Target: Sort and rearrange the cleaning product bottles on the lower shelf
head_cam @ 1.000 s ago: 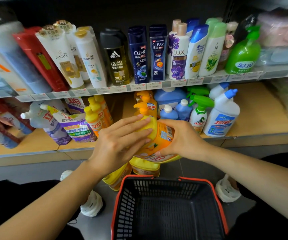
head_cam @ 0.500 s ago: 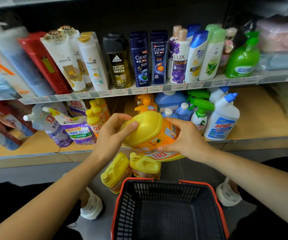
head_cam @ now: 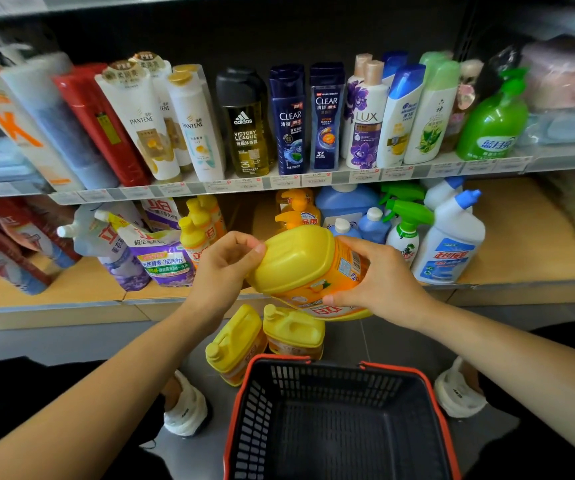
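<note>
A large yellow detergent jug (head_cam: 305, 268) is tilted in the air in front of the lower shelf (head_cam: 521, 244). My left hand (head_cam: 223, 268) grips its yellow top end, and my right hand (head_cam: 379, 278) grips its orange labelled body. Two more yellow jugs (head_cam: 241, 341) (head_cam: 294, 332) stand on the floor below. On the lower shelf stand small yellow bottles (head_cam: 199, 226), purple refill pouches (head_cam: 161, 261), orange pump bottles (head_cam: 296, 211), blue bottles (head_cam: 346, 206), green spray bottles (head_cam: 407, 223) and white toilet cleaners (head_cam: 452, 244).
A black shopping basket (head_cam: 339, 424) with a red rim sits on the floor before me, between my white shoes (head_cam: 185, 407) (head_cam: 459, 393). The upper shelf (head_cam: 279, 183) carries shampoo and body wash bottles. Red packs (head_cam: 9, 244) lean at the lower shelf's left.
The yellow jug has been turned and tipped between my hands, its yellow top now facing me. My left hand has shifted from its side to its top end.
</note>
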A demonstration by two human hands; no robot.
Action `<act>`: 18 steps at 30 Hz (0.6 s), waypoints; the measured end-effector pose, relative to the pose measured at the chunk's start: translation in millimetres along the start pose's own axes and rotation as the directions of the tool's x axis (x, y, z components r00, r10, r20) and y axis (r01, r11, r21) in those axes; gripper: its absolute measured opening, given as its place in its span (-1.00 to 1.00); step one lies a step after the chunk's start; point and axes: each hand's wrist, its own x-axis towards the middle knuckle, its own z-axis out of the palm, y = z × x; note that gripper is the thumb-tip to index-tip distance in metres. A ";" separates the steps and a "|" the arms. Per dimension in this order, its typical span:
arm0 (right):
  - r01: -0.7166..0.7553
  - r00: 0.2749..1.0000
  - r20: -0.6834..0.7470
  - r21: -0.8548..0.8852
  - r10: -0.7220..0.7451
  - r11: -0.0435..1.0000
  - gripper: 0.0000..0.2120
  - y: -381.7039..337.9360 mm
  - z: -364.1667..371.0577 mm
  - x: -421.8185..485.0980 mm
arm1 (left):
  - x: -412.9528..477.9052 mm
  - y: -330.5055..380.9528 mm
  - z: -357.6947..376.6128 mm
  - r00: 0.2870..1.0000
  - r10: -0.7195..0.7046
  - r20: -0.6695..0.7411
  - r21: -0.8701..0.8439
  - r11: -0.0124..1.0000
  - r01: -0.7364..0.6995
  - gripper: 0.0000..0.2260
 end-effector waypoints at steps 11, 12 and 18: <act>-0.067 0.996 -0.038 0.203 0.076 0.977 -0.36 4.3 -3.3 3.6 | -5.8 -7.8 3.0 0.986 0.113 0.122 -0.015 0.994 -0.112 -0.61; -0.079 0.995 -0.036 0.247 0.091 0.966 -0.38 4.8 -3.4 3.6 | -6.3 -8.7 4.1 0.986 0.122 0.117 -0.001 0.992 -0.123 -0.54; -0.162 0.985 0.035 0.505 0.167 0.848 -0.42 5.5 -0.3 4.6 | -2.3 -10.2 5.4 0.999 0.035 0.041 -0.102 0.994 -0.031 -0.42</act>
